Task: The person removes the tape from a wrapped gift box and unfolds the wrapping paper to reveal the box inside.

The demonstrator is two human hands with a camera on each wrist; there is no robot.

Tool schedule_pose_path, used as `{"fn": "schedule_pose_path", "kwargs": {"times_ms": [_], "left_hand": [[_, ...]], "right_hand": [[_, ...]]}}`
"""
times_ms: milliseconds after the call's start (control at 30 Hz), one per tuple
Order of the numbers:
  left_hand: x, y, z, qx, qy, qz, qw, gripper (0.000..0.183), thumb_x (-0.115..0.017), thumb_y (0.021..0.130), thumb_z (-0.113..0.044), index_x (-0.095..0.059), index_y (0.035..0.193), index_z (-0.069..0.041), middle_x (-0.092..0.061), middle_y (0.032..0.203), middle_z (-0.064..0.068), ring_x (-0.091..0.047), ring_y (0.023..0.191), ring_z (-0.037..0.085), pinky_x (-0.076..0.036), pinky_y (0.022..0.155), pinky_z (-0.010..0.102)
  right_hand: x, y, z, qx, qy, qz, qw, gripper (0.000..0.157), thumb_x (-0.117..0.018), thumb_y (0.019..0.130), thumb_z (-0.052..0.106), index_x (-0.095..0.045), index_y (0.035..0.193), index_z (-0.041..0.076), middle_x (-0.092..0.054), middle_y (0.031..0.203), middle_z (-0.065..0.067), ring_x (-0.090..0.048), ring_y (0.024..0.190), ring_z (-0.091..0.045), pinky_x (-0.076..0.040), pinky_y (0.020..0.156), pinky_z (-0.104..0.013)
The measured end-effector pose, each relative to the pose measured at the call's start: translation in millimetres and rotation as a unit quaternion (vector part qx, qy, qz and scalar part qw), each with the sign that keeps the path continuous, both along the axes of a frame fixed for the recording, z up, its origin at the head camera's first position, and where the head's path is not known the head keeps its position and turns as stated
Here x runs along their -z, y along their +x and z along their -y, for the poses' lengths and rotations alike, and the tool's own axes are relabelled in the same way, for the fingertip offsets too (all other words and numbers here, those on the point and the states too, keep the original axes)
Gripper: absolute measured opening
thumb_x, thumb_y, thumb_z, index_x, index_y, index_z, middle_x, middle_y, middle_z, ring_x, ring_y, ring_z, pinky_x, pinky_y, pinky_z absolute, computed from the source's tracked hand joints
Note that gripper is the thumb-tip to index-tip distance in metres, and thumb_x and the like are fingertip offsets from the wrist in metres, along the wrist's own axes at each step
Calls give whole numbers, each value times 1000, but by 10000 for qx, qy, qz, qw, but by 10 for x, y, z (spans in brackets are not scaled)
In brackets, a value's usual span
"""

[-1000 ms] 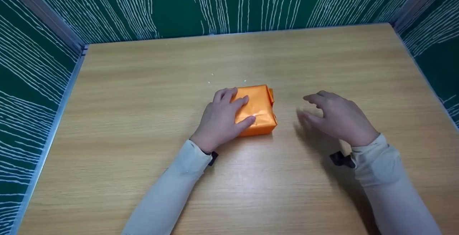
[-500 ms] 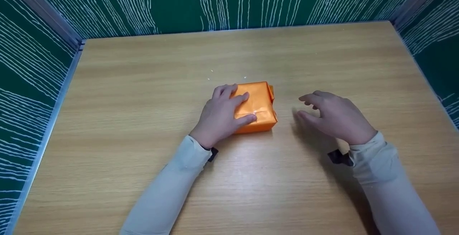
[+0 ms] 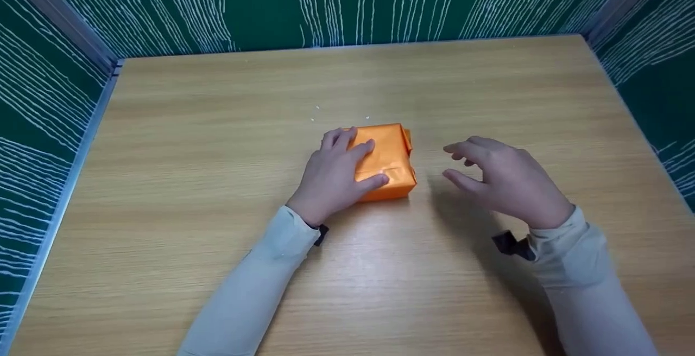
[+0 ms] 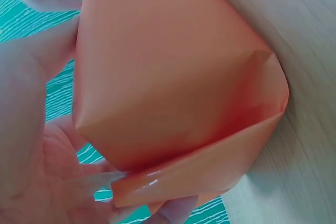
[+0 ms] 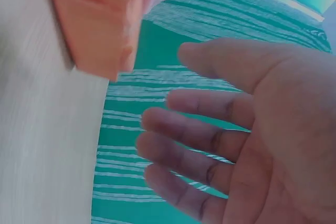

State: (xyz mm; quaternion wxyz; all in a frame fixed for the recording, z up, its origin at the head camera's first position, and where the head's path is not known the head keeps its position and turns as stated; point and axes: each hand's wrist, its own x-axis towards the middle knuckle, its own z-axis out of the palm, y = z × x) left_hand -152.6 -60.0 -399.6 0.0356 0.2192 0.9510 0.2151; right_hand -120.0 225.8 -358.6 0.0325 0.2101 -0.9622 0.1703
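Observation:
A small box wrapped in shiny orange paper point(image 3: 386, 152) sits on the wooden table. My left hand point(image 3: 330, 182) grips it from the left, with thumb and index finger on top and the other fingers over its far left edge. Close up in the left wrist view, a folded flap of the orange wrapping point(image 4: 189, 174) stands slightly away from the box end. A translucent strip, like clear tape point(image 4: 100, 181), runs from that flap toward the fingers. My right hand point(image 3: 502, 179) hovers to the right of the box, fingers loosely bent and holding nothing.
The wooden table point(image 3: 206, 171) is bounded by green walls with white streaky lines point(image 3: 260, 8) at the back and both sides. A few tiny white bits point(image 3: 367, 118) lie behind the box. Dark bands point(image 3: 513, 246) show at both wrists.
My right hand has moved slightly left, closer to the box. The left hand keeps its place on the box, and the head view has shifted a little.

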Motion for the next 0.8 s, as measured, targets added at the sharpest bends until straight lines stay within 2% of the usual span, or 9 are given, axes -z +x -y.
{"fn": "schedule_pose_path", "kwargs": {"times_ms": [100,167,300,367,467,600,700,800], "left_hand": [[-25,-5,-1,-61,-96,70,9999,72,-61,94,-67,-57,150,-22,-39,161,13,-30,148,33,-44,109,52],[-34,-10,-10,-96,-151,131,9998,73,-61,93,-68,-56,151,-23,-38,162,12,-29,148,32,-43,111,52],[-35,-3,-36,-125,-178,266,9994,74,-61,93,-68,-55,152,-24,-36,163,11,-28,148,32,-42,112,51],[-39,-12,-43,-130,-169,299,9993,74,-62,92,-67,-55,152,-24,-36,162,11,-28,148,32,-42,112,51],[-38,-17,-41,-110,-164,277,9994,73,-62,92,-67,-55,151,-24,-37,161,10,-29,147,31,-43,110,50],[-29,-16,-32,-78,-158,158,9997,72,-61,93,-67,-57,150,-23,-39,160,11,-30,146,32,-46,109,49],[-29,-14,-29,-90,-112,132,9998,72,-63,93,-67,-57,150,-23,-40,160,12,-30,147,32,-47,108,50],[-39,-18,-33,-109,-63,142,9998,72,-63,92,-67,-58,149,-23,-40,160,12,-30,147,32,-47,106,51]], "right_hand": [[-69,6,173,-85,-228,-124,9996,42,-78,94,27,-68,130,9,-73,113,-7,-69,94,-25,-59,77,-44],[-112,1,280,-290,-439,-471,9975,39,-79,93,24,-70,128,10,-73,110,-5,-69,92,-22,-60,76,-41],[-170,-16,392,-815,-835,-1297,9847,24,-80,91,13,-77,114,9,-73,97,-3,-68,84,-15,-59,73,-33],[-162,-53,409,-943,-977,-1504,9792,21,-81,89,8,-78,110,9,-72,94,-2,-67,82,-14,-59,72,-31],[-91,-130,438,-909,-859,-1308,9835,22,-81,88,7,-77,110,8,-71,96,-3,-66,83,-17,-59,73,-33],[73,-237,511,-753,-93,-722,9945,31,-81,90,15,-75,119,6,-69,100,-9,-65,83,-23,-60,78,-38],[177,-285,545,-708,401,-410,9958,35,-78,93,19,-74,124,4,-67,100,-12,-61,81,-26,-59,78,-40],[227,-304,541,-723,473,-302,9958,31,-77,94,18,-75,121,2,-64,95,-12,-58,79,-26,-56,73,-38]]}}
